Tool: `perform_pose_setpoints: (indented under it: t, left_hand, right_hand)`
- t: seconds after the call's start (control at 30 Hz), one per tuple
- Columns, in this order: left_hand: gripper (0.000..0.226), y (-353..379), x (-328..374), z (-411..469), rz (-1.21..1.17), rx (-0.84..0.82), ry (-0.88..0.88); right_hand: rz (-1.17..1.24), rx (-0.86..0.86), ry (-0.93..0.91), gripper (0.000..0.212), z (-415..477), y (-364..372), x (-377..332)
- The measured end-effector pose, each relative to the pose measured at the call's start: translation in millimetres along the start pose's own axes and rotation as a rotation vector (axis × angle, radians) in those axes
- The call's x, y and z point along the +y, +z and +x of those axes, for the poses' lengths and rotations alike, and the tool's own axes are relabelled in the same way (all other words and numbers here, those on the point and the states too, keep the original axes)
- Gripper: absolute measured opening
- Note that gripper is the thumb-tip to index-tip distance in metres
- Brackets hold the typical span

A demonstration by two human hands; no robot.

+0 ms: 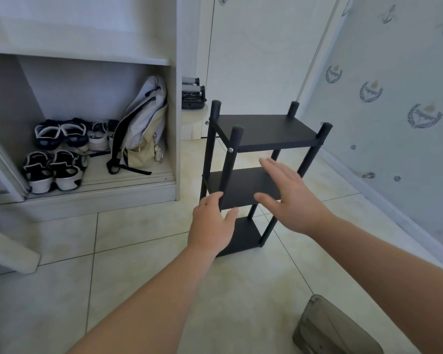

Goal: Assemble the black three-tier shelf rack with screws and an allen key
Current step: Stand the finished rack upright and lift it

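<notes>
Head view: the rack [266, 132] stands upright on the tiled floor [138, 251], with a screw [231, 149] showing on its near-left post. The left hand [211, 227], grip open, has fingertips at that post by the middle shelf. The right hand [293, 198] is spread open before the same shelf, holding nothing. Left of the rack is a cupboard [175, 123] with shoes [51, 172] and a backpack [143, 123]; nearer than the rack lies a grey pouch [335, 328].

Bare floor [138, 251] lies open before the rack [266, 131]; cupboard [175, 123] stands left, wall [394, 123] right, pouch [335, 328] nearer right.
</notes>
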State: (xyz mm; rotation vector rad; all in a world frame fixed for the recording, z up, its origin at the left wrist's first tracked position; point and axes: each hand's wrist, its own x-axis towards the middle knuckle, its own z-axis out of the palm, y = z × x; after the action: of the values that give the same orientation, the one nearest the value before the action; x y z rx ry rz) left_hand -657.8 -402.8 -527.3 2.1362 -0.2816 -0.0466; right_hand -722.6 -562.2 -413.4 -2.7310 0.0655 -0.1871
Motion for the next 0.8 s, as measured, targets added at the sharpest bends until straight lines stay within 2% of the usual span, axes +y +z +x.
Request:
perform_pose_setpoints:
  t: [0.13,0.27,0.43,0.63,0.8]
  left_hand:
    - [0.061,-13.3,2.1,-47.0,0.233,-0.027,0.118]
    - [0.066,-12.0,-25.0,-86.8,0.462,-0.097,0.11]
    - [0.067,0.9,-90.2,-106.2,0.551,-0.168,-0.083]
    - [0.069,20.9,-171.7,-71.7,0.639,-0.247,-0.239]
    - [0.069,18.2,-169.8,-59.3,0.616,-0.409,-0.396]
  right_hand:
    - [-0.095,-0.063,0.096,0.073,-54.3,23.3,9.3]
    - [-0.18,-0.177,0.151,0.072,-86.9,66.3,16.8]
    - [-0.278,-0.35,0.122,0.076,-93.3,138.5,24.8]
    - [-0.324,-0.589,0.152,0.077,-57.5,231.1,47.6]
    - [-0.328,-0.752,0.177,0.079,-49.5,229.4,42.5]
